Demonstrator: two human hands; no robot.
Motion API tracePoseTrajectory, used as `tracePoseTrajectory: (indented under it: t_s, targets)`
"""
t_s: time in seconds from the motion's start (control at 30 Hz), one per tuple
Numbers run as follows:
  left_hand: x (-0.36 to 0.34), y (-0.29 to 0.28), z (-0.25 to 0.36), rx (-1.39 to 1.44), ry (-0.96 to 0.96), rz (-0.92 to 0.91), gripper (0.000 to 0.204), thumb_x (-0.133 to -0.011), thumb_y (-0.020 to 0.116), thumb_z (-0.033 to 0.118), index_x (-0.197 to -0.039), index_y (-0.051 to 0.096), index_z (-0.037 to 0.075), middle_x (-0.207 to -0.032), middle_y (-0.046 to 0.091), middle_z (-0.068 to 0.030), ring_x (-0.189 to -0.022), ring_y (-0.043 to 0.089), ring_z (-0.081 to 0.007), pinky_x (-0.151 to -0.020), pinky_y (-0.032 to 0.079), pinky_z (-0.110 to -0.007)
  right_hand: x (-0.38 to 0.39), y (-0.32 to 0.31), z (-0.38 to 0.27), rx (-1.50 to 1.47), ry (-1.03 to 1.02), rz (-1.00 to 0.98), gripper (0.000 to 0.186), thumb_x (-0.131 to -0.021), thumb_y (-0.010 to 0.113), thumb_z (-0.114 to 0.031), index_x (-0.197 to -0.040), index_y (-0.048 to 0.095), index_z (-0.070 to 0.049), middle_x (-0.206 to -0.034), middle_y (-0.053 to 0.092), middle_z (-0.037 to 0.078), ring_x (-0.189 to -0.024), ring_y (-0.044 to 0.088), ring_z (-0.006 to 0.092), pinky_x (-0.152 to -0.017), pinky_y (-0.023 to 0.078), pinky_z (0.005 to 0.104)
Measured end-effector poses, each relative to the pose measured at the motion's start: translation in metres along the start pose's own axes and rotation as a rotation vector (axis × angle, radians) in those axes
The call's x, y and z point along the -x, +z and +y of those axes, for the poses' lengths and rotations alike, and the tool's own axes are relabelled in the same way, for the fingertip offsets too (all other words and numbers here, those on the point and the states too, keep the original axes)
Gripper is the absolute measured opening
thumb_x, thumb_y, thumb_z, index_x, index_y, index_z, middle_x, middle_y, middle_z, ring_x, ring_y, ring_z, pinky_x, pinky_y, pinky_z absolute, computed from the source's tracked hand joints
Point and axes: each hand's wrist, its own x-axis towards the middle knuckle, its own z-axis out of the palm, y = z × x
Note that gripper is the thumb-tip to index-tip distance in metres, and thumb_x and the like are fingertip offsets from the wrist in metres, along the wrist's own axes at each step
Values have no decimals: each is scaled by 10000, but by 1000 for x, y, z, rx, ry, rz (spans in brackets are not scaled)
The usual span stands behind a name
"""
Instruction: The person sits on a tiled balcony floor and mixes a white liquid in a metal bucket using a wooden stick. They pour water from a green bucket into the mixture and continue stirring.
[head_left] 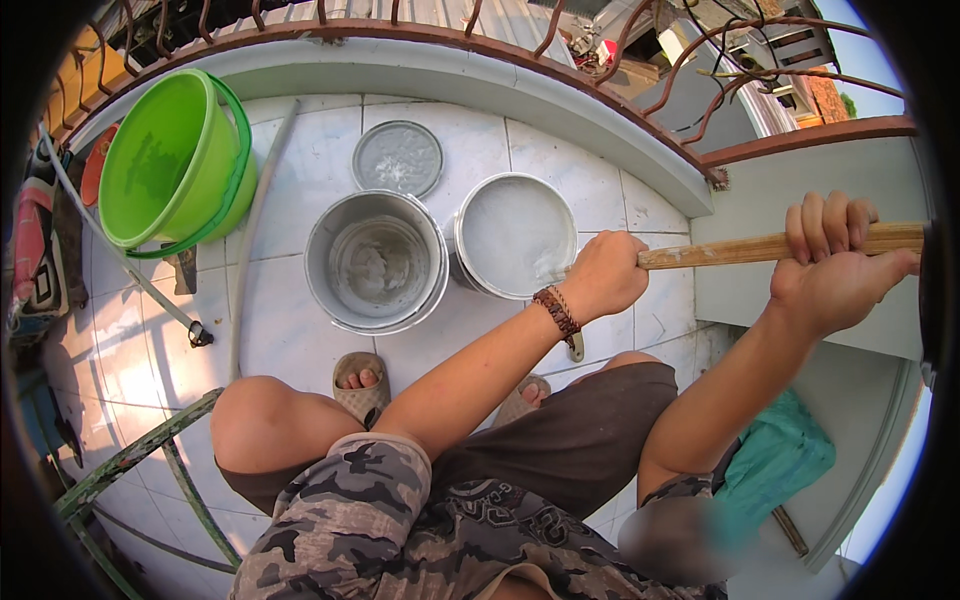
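A long wooden pole runs from the middle of the view to the right rim, roughly level. Its inner end sits in the closed fist of my left hand, which wears a braided brown bracelet. Farther along, the fingers of my right hand wrap over the pole, thumb stretched along it. Just left of my left hand stands a white bucket of pale grey liquid. Beside it, a grey bucket holds a little wet, whitish residue. A handle end with a hole shows below my left wrist; the rest is hidden.
A grey lid with white smears lies behind the buckets. At the left are a green basin, a grey pipe and a green metal frame. A low wall with a rusty railing curves behind. Teal cloth lies at lower right.
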Motion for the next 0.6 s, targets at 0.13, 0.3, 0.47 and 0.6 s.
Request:
tracePoseTrajectory:
  t_s: [0.13, 0.3, 0.47, 0.6]
  targets:
    - [1, -13, 0, -117, -33, -7, 157, -705, 518, 38, -716, 654, -41, -674, 595, -269, -659, 597, -422, -693, 495, -456, -10, -5, 10, -59, 55, 6, 679, -909, 139, -725, -698, 305, -101, -547, 209, -5, -474, 166, 114, -417, 153, 253]
    - [-5, -40, 1, -292, -47, 50, 160, -676, 536, 41, -716, 665, -45, -715, 610, -288, -721, 614, -445, -740, 509, -474, -13, -3, 23, -154, 38, 38, 678, -907, 118, -726, -687, 291, -108, -548, 213, -1, -469, 162, 118, -414, 153, 253]
    - [-13, -41, 1, -310, 48, 278, 127, -661, 542, -5, -718, 655, -12, -668, 596, -248, -671, 595, -414, -675, 489, -466, -2, 4, 20, -209, -44, 66, 705, -865, 132, -779, -669, 283, -119, -548, 222, 1, -470, 159, 121, -419, 158, 256]
    - [-23, -32, -2, -216, 182, 393, 94, -646, 550, -12, -683, 636, -3, -672, 599, -235, -661, 585, -414, -660, 480, -476, 8, 0, 11, -211, -106, 36, 751, -783, 187, -863, -658, 289, -130, -551, 237, -1, -476, 166, 116, -431, 160, 264]
